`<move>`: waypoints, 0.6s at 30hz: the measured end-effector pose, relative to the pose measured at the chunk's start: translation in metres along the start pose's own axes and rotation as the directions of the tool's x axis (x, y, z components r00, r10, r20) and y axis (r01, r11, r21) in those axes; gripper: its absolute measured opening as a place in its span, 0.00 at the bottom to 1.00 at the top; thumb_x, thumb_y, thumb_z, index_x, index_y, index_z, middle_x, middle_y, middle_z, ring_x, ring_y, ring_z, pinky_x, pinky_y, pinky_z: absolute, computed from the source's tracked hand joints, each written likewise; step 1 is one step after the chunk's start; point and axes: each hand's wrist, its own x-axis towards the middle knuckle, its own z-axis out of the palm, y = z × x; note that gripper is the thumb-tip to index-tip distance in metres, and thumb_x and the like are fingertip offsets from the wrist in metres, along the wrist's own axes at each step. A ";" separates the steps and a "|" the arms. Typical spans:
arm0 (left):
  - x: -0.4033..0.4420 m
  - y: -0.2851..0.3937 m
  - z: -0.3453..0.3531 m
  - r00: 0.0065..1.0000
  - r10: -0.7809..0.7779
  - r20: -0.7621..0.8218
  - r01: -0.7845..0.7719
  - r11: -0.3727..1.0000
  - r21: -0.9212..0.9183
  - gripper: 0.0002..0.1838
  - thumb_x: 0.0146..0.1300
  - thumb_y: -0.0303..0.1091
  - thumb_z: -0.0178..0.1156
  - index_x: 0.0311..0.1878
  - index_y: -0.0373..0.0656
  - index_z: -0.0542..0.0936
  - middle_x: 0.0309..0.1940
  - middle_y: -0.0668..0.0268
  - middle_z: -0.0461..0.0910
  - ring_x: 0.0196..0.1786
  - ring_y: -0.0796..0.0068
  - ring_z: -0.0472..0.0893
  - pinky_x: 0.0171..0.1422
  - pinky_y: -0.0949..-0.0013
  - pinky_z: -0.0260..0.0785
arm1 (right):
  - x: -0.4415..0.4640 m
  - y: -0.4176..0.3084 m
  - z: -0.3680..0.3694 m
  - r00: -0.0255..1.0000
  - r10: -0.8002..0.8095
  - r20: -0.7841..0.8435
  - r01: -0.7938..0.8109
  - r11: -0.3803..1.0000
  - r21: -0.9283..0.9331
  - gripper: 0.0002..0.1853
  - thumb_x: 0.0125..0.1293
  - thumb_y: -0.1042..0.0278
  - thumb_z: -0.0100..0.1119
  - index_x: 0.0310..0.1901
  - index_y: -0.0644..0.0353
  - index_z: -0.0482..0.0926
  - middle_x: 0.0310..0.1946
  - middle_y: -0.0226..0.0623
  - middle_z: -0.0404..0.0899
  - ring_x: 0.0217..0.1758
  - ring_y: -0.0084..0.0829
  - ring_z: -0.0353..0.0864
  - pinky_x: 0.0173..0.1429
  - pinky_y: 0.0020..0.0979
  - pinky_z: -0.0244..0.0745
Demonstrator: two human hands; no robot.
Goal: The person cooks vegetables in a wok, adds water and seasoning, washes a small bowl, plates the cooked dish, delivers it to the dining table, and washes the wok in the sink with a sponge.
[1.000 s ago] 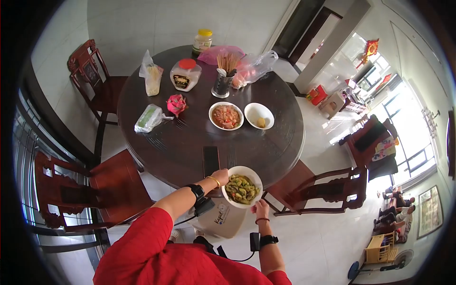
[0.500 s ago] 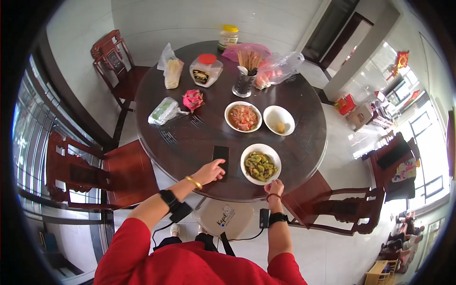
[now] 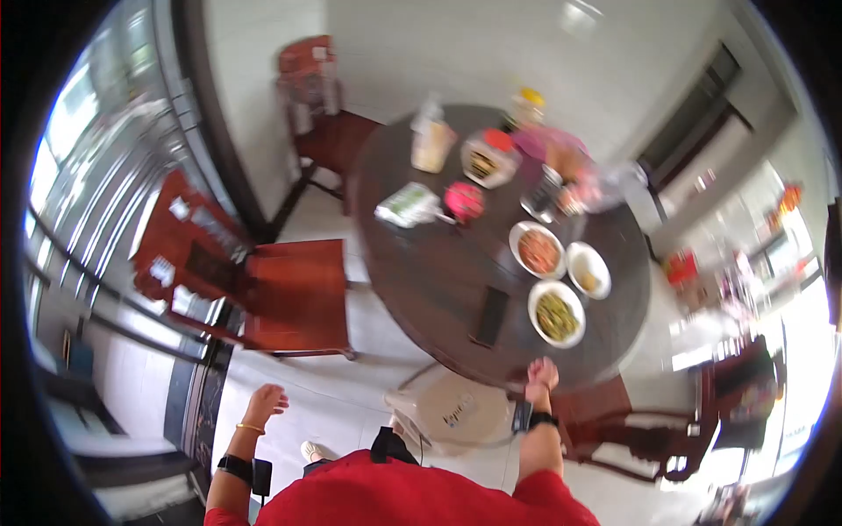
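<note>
Out over the floor at the lower left, clear of the table, my left hand holds nothing, its fingers loosely apart. My right hand is closed at the near table edge, just below the bowl of green vegetables; anything inside its fingers is hidden. A dark phone lies left of that bowl. Behind the bowl stand a bowl of reddish food and a white bowl with a yellowish lump in it. Motion blurs the view.
On the round dark table are a dragon fruit, a wrapped green package, a red-lidded jar and a metal utensil holder. A pale stool and wooden chairs surround it.
My left hand has left the phone and swung left and down, off the table. My right hand has drawn slightly away from the green vegetables. The camera has turned left.
</note>
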 end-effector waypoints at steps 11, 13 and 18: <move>-0.136 -0.242 -0.226 0.770 -0.051 -0.636 -0.070 0.984 -0.164 0.21 0.59 0.43 0.46 0.16 0.38 0.71 0.09 0.66 0.68 0.12 0.73 0.73 0.19 0.71 0.67 | -0.306 0.241 0.151 0.687 0.314 0.655 0.340 0.658 -0.672 0.09 0.57 0.66 0.50 0.24 0.61 0.72 0.12 0.31 0.68 0.10 0.21 0.64 0.12 0.23 0.58; -0.165 -0.270 -0.249 0.667 -0.146 -0.730 -0.127 0.944 -0.305 0.24 0.61 0.46 0.46 0.16 0.39 0.70 0.09 0.67 0.67 0.11 0.73 0.72 0.17 0.70 0.65 | -0.374 0.276 0.198 0.496 0.426 0.757 0.437 0.631 -0.642 0.09 0.59 0.65 0.49 0.27 0.62 0.73 0.12 0.29 0.67 0.10 0.21 0.64 0.12 0.23 0.59; -0.220 -0.327 -0.287 0.550 -0.462 -0.696 -0.166 0.756 -0.633 0.24 0.62 0.49 0.46 0.17 0.40 0.71 0.10 0.69 0.66 0.09 0.76 0.69 0.14 0.73 0.63 | -0.514 0.357 0.294 0.168 0.651 0.740 0.596 0.531 -0.602 0.09 0.60 0.67 0.50 0.28 0.63 0.75 0.12 0.29 0.68 0.11 0.18 0.64 0.14 0.21 0.58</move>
